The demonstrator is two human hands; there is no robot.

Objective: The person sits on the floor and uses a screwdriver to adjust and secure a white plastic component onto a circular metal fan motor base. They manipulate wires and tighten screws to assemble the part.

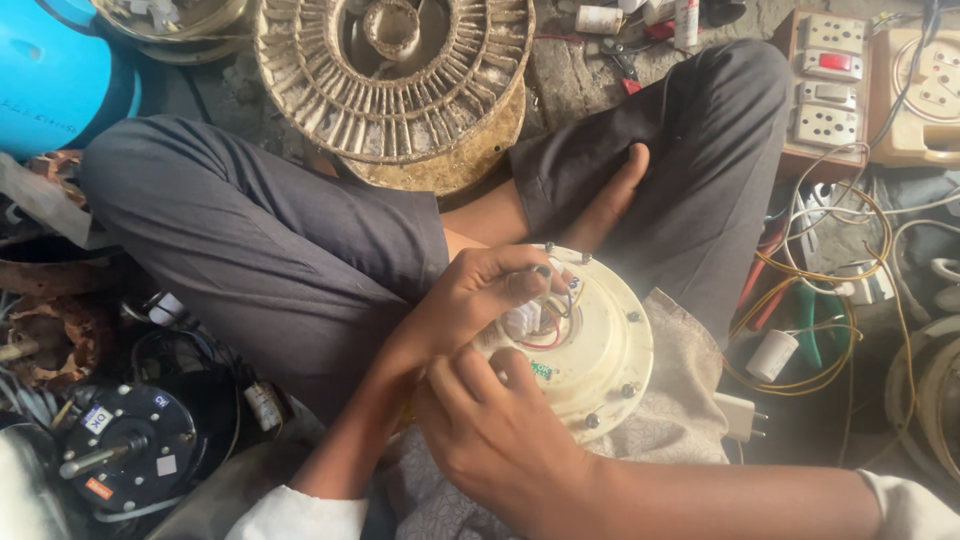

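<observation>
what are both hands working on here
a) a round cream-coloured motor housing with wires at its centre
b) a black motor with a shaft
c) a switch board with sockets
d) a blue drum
a: the left hand and right hand both rest on the cream motor housing, by its red and white wires.

Your left hand (470, 300) curls over the near-left rim of the cream motor housing (600, 350), fingertips pressed at its centre. Your right hand (500, 430) sits at its near edge, fingers bent, forearm stretching out rightward.
</observation>
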